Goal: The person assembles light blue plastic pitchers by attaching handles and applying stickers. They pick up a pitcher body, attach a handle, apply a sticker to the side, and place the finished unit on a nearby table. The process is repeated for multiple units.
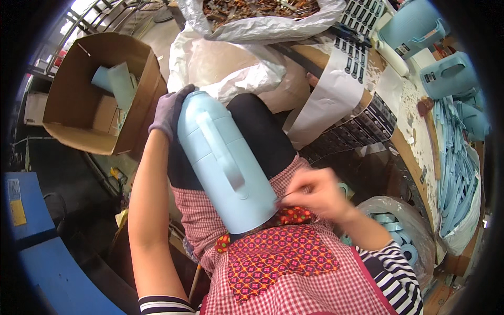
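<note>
Right hand (320, 193): bare, blurred; fingertips pinched narrow on a thin dark tool (292, 193), its end at the jug's lower rim.
Jug: light-blue jug (210, 163), handle side up, aslant across the lap; lower rim just left of the right hand, other end at the left hand.
Left hand (171, 113): grey-purple glove, wrapped around the jug's far end.
Lap: checked apron (294, 289) with a bright patterned pocket, below and between both hands; dark trousers (257, 123) right of the left hand.
Bag of rings: clear bag (426, 265), right of and below the right hand, holding blue rings (392, 227).
Carton: cardboard box (137, 113), open, just left of the left hand; pale and blue pieces (123, 86) inside.
Bench: worn, paint-flecked bench (417, 136), right of the right hand; wooden-handled tool (434, 144), heap of blue strips (452, 168), more blue jugs (449, 79) at its far end.
Sack: white sack (247, 34), beyond both hands, brownish scraps (257, 10) in its mouth.
Room: blue panels (73, 278) left of the left forearm; grey floor (163, 37) and metal racking (76, 29) past the carton.
</note>
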Demonstrator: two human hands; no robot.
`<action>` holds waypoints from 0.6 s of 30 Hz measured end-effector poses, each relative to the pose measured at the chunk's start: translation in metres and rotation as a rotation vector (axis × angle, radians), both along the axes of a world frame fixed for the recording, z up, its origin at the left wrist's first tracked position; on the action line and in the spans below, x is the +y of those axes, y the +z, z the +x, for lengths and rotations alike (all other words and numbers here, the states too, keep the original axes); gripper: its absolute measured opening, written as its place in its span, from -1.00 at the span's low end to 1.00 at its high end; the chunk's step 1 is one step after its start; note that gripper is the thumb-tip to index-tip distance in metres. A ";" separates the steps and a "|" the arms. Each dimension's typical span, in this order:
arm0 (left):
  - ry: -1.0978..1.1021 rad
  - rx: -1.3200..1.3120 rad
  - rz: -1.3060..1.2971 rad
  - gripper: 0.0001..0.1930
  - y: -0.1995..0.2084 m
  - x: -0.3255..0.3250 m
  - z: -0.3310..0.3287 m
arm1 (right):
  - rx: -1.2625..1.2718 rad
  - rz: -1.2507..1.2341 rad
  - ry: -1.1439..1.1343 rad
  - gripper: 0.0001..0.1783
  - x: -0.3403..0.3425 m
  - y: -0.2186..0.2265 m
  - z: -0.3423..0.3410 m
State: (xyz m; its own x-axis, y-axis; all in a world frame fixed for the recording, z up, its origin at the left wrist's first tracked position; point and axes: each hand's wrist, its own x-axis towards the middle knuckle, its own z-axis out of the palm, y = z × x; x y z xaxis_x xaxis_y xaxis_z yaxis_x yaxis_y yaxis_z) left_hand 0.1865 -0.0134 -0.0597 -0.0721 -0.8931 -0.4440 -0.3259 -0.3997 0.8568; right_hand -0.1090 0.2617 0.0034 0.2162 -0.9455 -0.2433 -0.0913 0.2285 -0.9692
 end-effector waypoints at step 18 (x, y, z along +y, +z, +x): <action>0.061 0.088 0.039 -0.54 -0.002 0.004 -0.011 | 0.372 -0.300 -0.034 -0.66 0.014 -0.036 0.069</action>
